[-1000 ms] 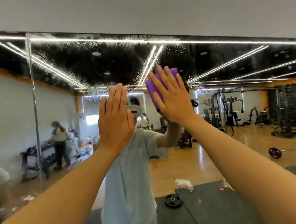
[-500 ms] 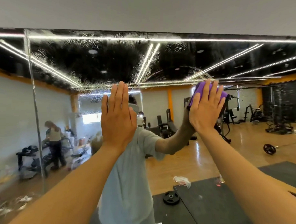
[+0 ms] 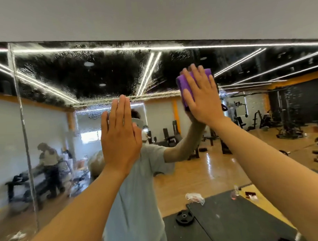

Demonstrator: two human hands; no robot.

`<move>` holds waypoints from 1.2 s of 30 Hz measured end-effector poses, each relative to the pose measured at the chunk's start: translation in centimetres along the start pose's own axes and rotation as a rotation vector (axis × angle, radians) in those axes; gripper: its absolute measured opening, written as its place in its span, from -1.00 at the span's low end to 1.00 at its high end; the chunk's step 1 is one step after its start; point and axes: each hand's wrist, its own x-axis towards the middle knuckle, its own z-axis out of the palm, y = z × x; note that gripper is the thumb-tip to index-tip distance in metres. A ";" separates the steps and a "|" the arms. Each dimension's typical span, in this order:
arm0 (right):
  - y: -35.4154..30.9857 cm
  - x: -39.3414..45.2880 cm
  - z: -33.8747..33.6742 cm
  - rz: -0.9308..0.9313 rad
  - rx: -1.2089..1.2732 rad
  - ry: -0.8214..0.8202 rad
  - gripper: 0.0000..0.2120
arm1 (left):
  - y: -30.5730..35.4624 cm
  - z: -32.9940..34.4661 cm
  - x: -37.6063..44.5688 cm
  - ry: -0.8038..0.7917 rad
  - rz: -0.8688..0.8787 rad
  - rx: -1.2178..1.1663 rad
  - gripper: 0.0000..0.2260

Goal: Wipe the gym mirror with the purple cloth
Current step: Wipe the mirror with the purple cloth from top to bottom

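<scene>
High on the mirror, right of centre, the right hand presses the purple cloth flat against the glass. Its fingers are straight and spread over the folded cloth rather than curled round it, so the cloth is pinned by palm pressure, not grasped. The left hand lies lower and further left, fingers straight and together, holding nothing; it looks laid flat on the glass as a brace, though actual contact cannot be confirmed.

A wide band of droplets and wet film covers the upper part of the mirror, from the vertical seam on the left to beyond the cloth on the right. The glass lower down looks clearer, so the top strip is probably what remains.

To do this step well, keep the whole palm on the cloth so it does not bunch or slide out from under the fingers. Work in long overlapping passes along the wet band, right up to the top edge under the wall. Refold to a drier face if streaks appear. A bare palm on the glass may leave a print that would need a final pass.
</scene>
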 end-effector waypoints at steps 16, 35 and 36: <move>-9.5 -9.0 1.5 -0.269 -0.023 -0.130 -0.42 | 0.0 0.0 0.0 0.018 0.004 0.011 -0.40; -7.4 -15.0 2.4 0.168 0.064 -0.104 -0.39 | 0.2 -0.2 0.0 0.028 -0.002 0.024 -0.41; -10.2 -15.5 2.6 0.047 0.072 -0.134 -0.40 | 0.2 -0.2 -0.1 0.030 -0.002 0.021 -0.41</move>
